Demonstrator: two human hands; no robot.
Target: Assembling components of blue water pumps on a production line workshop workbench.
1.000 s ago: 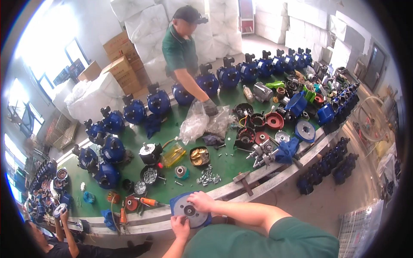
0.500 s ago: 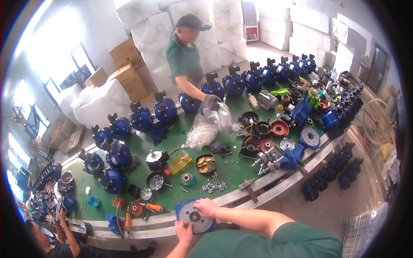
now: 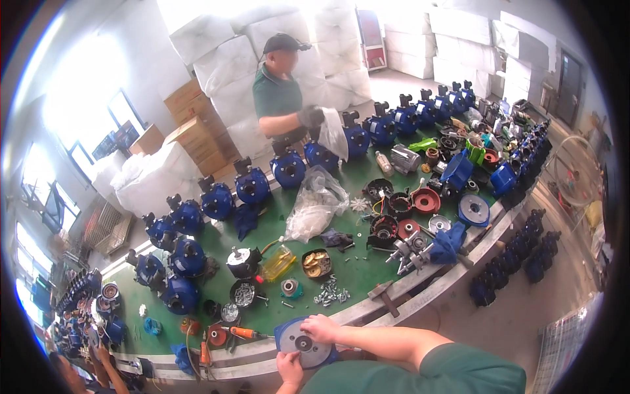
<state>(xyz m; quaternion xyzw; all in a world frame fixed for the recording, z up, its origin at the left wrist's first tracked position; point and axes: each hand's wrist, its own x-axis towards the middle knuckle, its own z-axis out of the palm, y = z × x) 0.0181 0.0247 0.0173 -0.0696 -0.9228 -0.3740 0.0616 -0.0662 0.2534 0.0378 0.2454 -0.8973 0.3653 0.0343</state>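
A round cover (image 3: pixel 317 354) with a grey metal face, blue rim and dark central hub is held at the near edge of the bench, tilted toward me. My left hand (image 3: pixel 289 366) grips its lower left side, thumb and fingers pressed together near the rim. Over the upper part of the face lies my right hand (image 3: pixel 320 328), its fingers bent together close to the hub; whatever they pinch is hidden. Beyond the cover lie a pile of bolts (image 3: pixel 332 293), a black box of brass-coloured parts (image 3: pixel 316 264) and a teal part with a metal centre (image 3: pixel 290 287).
A hammer (image 3: pixel 385 299) lies on the bench's front edge, right of my hands. Orange power tools (image 3: pixel 244 333) are on the left. Blue pump housings (image 3: pixel 289 169) line the far side, where a co-worker (image 3: pixel 279 95) handles a plastic bag (image 3: pixel 334 134). Another person (image 3: pixel 69 371) is lower left.
The co-worker has lifted a plastic bag away from the larger one left on the bench. My hands stay at the cover with little movement; the view has shifted slightly.
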